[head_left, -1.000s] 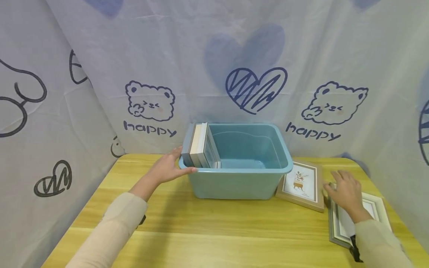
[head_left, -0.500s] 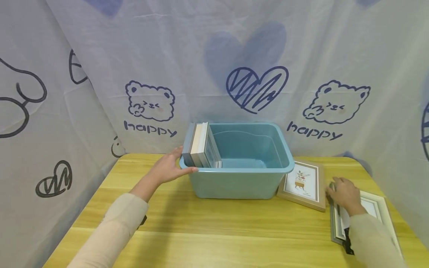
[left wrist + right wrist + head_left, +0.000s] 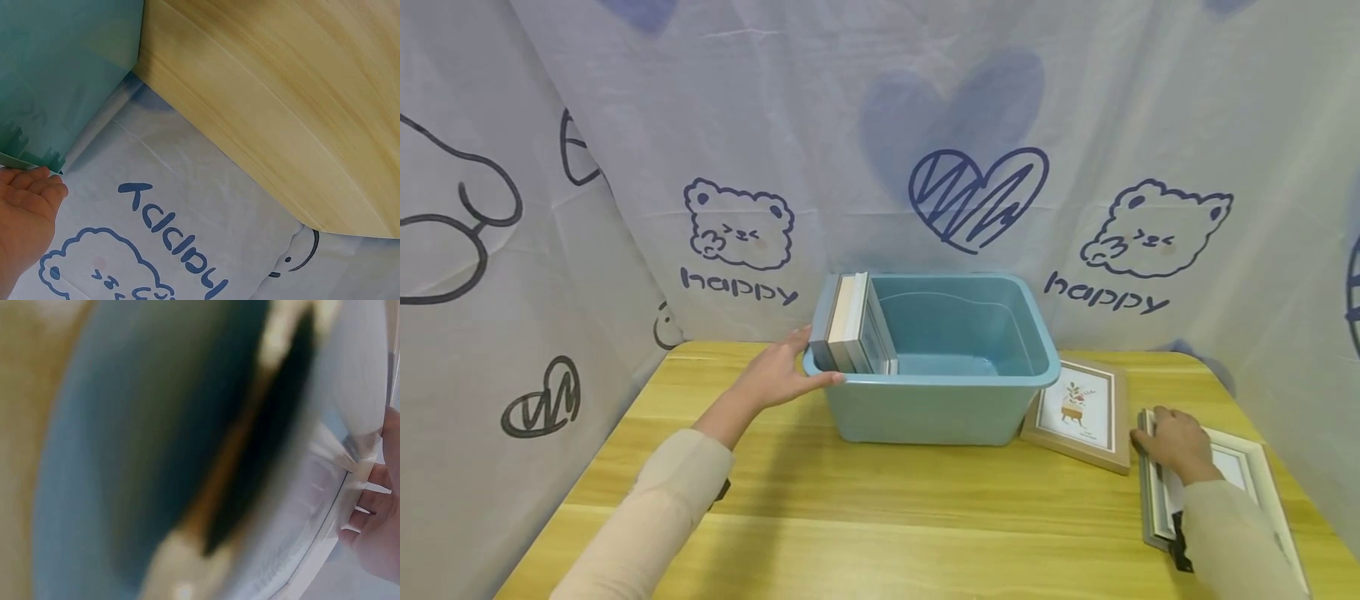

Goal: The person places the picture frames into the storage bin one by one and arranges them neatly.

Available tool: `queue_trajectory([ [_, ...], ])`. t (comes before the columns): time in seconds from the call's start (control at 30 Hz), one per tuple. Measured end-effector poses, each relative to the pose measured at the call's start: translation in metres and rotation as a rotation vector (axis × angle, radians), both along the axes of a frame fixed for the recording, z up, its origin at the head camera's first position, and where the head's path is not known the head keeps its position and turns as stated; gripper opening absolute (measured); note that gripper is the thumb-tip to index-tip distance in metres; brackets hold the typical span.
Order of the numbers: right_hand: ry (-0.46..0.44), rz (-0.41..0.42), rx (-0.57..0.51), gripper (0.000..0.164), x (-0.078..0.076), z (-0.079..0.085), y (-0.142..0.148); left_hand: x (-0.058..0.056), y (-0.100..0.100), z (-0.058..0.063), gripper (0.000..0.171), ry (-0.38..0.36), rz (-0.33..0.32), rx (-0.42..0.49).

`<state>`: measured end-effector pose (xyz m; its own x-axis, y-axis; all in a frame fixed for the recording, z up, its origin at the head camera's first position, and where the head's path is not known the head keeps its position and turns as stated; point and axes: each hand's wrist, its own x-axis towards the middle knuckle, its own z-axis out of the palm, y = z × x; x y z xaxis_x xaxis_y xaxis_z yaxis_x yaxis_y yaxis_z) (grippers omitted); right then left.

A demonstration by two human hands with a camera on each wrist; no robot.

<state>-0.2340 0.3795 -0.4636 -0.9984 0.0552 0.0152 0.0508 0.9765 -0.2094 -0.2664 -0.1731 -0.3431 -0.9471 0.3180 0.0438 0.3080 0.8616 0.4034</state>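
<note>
Right hand (image 3: 1180, 443): lowered to the grey-edged frame (image 3: 1154, 500) — fingers at its edge; pinch, cannot tell.
Left hand (image 3: 775, 377): grips the blue bin (image 3: 936, 412).
Grey-edged frame: right of bin — best gripped squarely, thumb opposing fingers.

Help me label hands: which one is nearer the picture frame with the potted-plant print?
Right. The right hand is just right of the potted-plant picture frame, on the grey picture frame; the left hand is across the blue plastic tub, at its left end.
</note>
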Motion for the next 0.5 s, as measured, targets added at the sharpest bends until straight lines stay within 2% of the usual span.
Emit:
queue_trajectory([
  [0.37,0.030,0.058,0.006,0.050,0.007,0.005,-0.005,0.000,0.000,0.000,0.103,-0.010,0.000,-0.008],
  [0.5,0.035,0.053,0.054,0.051,0.013,0.006,-0.009,0.000,0.000,0.000,0.102,-0.006,0.000,-0.013],
])
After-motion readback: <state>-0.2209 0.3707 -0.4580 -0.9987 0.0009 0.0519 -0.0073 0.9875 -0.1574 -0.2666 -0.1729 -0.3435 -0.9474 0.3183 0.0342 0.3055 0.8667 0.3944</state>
